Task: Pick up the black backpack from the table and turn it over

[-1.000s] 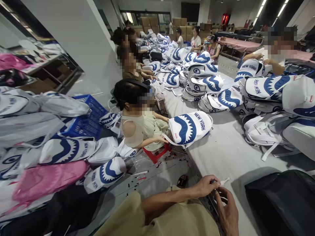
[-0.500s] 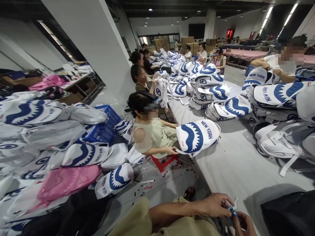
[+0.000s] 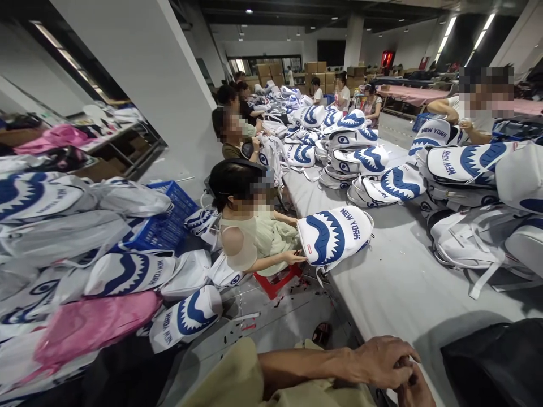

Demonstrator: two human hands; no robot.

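1. Left hand: resting at the near edge of the grey work table, fingers curled closed over the right hand; any item held inside cannot be told.
2. Right hand: directly below and touching the left hand, mostly covered and cut off by the bottom border; finger state cannot be told.
3. Black bag: lying on the grey work table just to the right of both hands, not touched.
4. White backpack with blue shark mouth and "NEW YORK" lettering: lying at the left edge of the grey work table, well beyond the hands, touched by the hand of a seated person in a pale green top.
5. Red stool: beside the grey work table, under that seated person.
6. Further shark-mouth backpacks: stacked along the far part of the grey work table, with other persons seated on both sides.
7. Blue plastic crate: on the floor left of the grey work table, among heaped white backpacks.
8. Pink backpack: on the floor heap left of the grey work table, nearer than the crate.
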